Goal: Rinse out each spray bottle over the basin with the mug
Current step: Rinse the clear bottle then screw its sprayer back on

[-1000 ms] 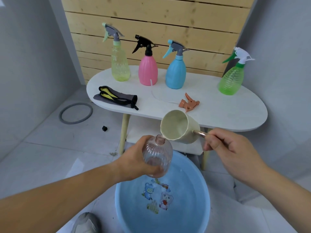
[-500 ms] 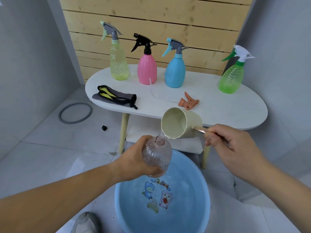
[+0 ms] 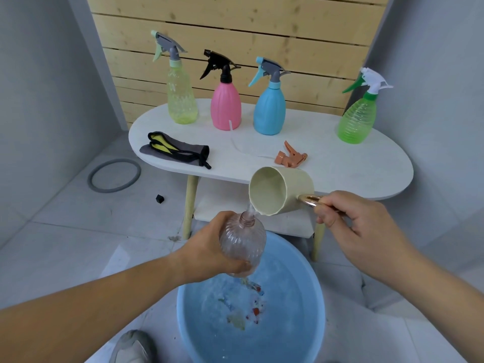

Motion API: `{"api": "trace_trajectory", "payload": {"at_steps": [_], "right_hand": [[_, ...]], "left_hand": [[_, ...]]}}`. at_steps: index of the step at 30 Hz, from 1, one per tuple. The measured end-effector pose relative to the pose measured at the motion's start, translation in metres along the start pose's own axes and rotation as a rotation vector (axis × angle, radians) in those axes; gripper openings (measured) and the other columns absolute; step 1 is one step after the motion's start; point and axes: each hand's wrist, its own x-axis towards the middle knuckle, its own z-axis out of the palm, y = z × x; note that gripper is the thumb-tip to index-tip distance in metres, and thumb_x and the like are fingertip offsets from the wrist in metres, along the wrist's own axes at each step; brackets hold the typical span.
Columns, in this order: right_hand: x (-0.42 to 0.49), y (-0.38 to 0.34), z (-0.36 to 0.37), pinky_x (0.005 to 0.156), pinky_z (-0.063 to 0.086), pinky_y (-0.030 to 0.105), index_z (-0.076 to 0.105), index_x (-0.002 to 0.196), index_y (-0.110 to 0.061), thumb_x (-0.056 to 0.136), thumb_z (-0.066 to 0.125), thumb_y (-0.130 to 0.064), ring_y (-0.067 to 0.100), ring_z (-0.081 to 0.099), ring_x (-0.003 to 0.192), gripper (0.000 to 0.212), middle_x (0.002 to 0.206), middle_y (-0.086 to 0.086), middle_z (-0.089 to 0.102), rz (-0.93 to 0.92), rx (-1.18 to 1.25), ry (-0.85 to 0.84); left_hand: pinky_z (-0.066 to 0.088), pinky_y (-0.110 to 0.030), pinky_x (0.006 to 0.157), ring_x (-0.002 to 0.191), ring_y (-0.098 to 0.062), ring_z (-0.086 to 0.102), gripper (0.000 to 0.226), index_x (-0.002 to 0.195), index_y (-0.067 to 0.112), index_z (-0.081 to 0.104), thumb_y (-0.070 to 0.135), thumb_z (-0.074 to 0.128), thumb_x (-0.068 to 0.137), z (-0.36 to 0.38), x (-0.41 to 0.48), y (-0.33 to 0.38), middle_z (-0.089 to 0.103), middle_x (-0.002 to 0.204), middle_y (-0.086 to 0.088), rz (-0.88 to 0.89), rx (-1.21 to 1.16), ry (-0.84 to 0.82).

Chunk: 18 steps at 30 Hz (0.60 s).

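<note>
Cream mug [image 3: 285, 189], gripped by rt hand [image 3: 361, 229], pours at clear bottle [image 3: 242, 239] clamped in lt hand [image 3: 209, 255]; stream seems off narrow neck, may splash past basin [image 3: 190, 323].

Left hand [image 3: 209, 255] curled in grip; right hand [image 3: 358, 226] likewise

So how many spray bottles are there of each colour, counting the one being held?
Yellow bottle: 1
Pink bottle: 1
Blue bottle: 1
Green bottle: 1
Clear bottle, sprayer off, held in the left hand: 1
Total: 5
</note>
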Motion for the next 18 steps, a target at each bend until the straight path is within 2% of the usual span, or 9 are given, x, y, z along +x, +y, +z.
{"api": "trace_trajectory", "payload": {"at_steps": [8,12,18], "right_hand": [[0.001,-0.0022,0.0012,0.069,0.043,0.028,0.059,0.082,-0.023,0.094,0.041,-0.047,0.015,0.056,0.077,0.032,0.075,-0.007,0.059,-0.061,-0.027,0.008],[0.0016,-0.002,0.002,0.067,0.041,0.023,0.057,0.081,-0.023,0.095,0.042,-0.045,0.015,0.053,0.078,0.03,0.078,-0.008,0.055,-0.083,-0.053,0.006],[0.0029,-0.0023,0.0025,0.068,0.036,0.014,0.056,0.081,-0.023,0.096,0.044,-0.04,0.009,0.05,0.077,0.026,0.076,-0.014,0.052,-0.119,-0.079,0.014]], "left_hand": [[0.059,-0.021,0.084,0.109,-0.006,0.063,0.09,0.135,0.039,0.042,0.024,0.095,0.064,-0.0003,-0.0001,0.0006,0.059,0.12,0.017,-0.002,0.005,0.0],[0.06,-0.027,0.087,0.11,-0.008,0.063,0.09,0.136,0.038,0.042,0.024,0.095,0.064,-0.0002,-0.0001,-0.0006,0.06,0.121,0.016,-0.006,0.009,-0.004],[0.056,-0.014,0.078,0.11,-0.006,0.063,0.09,0.136,0.037,0.042,0.024,0.096,0.064,0.001,0.0002,-0.0007,0.06,0.122,0.015,0.001,-0.009,-0.006]]}}
